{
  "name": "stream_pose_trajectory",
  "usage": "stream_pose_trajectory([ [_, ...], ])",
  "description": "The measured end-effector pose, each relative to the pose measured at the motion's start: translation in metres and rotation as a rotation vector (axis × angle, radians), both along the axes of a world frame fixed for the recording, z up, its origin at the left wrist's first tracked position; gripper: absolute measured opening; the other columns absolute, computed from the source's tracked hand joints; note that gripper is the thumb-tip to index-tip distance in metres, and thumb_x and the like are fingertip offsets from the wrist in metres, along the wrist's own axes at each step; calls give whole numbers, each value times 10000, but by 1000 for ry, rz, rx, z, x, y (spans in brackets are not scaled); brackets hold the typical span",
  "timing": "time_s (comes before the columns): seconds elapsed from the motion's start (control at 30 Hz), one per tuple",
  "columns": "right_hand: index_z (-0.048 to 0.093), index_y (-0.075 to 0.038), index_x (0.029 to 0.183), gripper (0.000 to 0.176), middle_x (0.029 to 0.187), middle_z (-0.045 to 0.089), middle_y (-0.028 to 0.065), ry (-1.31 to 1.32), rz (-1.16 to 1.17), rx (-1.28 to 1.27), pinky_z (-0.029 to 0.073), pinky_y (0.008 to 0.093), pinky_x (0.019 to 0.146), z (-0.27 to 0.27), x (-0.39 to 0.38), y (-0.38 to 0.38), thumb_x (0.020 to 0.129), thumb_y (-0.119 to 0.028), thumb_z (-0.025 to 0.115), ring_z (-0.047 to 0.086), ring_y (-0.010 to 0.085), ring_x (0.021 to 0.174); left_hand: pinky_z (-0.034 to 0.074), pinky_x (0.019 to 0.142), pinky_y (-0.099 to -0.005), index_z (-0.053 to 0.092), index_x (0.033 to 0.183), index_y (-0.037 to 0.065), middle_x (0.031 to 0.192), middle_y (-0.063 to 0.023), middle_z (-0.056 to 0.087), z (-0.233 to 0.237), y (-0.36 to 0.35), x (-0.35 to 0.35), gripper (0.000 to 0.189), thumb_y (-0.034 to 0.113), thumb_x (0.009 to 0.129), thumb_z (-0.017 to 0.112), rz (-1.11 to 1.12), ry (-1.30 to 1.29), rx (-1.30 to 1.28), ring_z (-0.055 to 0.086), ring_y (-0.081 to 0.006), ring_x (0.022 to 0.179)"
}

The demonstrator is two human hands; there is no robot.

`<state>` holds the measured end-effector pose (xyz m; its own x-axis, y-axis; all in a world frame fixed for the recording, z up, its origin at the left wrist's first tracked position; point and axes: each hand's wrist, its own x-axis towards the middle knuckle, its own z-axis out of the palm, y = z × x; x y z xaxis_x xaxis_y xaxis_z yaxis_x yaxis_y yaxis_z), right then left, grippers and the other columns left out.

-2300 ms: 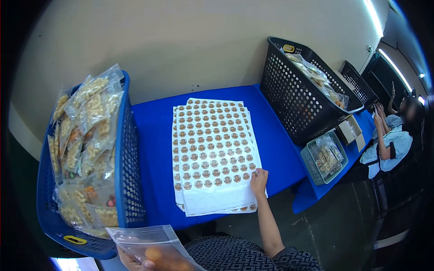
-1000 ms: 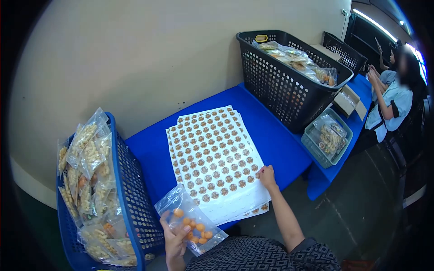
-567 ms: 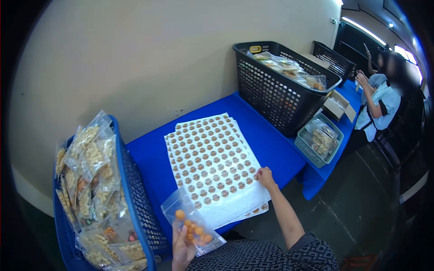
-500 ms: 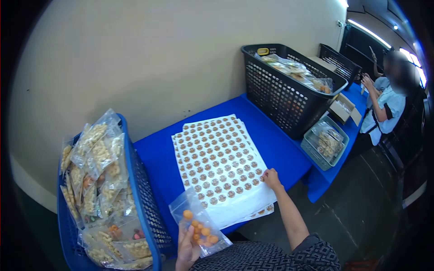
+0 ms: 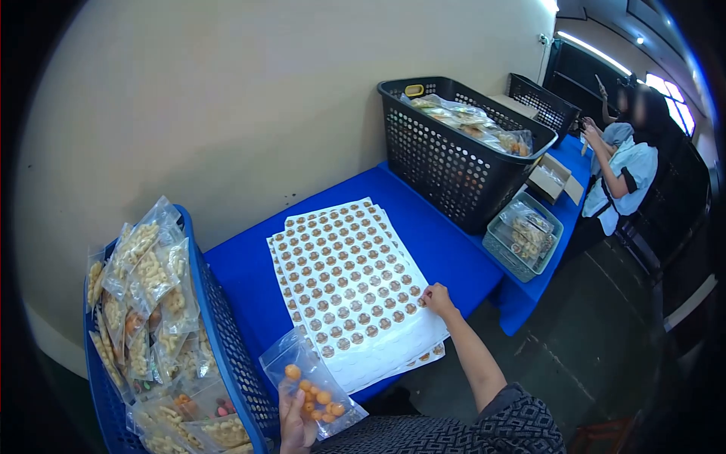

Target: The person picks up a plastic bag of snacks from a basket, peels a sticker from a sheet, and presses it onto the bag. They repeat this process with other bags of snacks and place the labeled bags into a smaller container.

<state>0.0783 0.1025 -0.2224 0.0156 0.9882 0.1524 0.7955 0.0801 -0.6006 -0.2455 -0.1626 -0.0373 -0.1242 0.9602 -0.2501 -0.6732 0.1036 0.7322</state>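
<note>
Left hand grips while right hand pinches, right forearm stretched forward

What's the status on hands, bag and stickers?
Left hand holding bag. Right hand at right edge of sticker sheet. Nothing visibly blocking either hand.

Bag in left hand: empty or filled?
Partly filled: round orange pieces show through the clear bag in the left hand, with bare film toward one end. Whether it's sealed, cannot tell.
</note>
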Motion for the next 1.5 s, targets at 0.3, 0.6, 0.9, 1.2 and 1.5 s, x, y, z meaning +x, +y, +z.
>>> stream_pose_trajectory([
  [0.3, 546, 1, 856, 166, 814, 562, 155, -2, 223, -196, 436, 345, 684, 10, 12, 4, 773, -140, 516, 535, 260, 728, 490, 688, -323, 274, 1218, 50, 917, -80, 481, 2, 1, 12, 401, 133, 850, 410, 79, 40, -24, 528, -177, 822],
  [0.6, 467, -59, 871, 74, 824, 561, 61, 842, 190, -567, 459, 262, 643, 60, 22, -16, 836, -114, 503, 548, 132, 775, 496, 724, -391, 283, 1161, 25, 1002, -163, 476, 25, 35, 65, 452, 62, 780, 525, 208, -23, 58, 520, -244, 924],
  [0.9, 402, -27, 883, 253, 768, 551, 92, 1268, 585, -328, 486, 225, 611, 246, -14, -25, 726, 50, 584, 562, 127, 701, 475, 784, -338, 246, 1188, 30, 1118, -201, 414, 61, 91, 131, 516, 60, 775, 555, 228, 327, 196, 493, -234, 988],
  [1.2, 439, 12, 900, 277, 788, 588, 112, 935, 1036, -162, 496, 227, 669, 296, -1, -71, 704, 44, 633, 597, 134, 747, 461, 814, -325, 231, 1189, 3, 1119, -176, 384, 82, 97, 203, 727, 102, 657, 715, 213, 624, 347, 477, -230, 1007],
  [1.5, 418, 11, 903, 275, 782, 588, 130, 996, 1034, -133, 503, 242, 656, 303, 23, -73, 713, 64, 609, 605, 156, 750, 428, 823, -325, 279, 1168, -20, 1114, -170, 393, 87, 95, 230, 650, 199, 709, 683, 310, 627, 281, 466, -224, 1020],
])
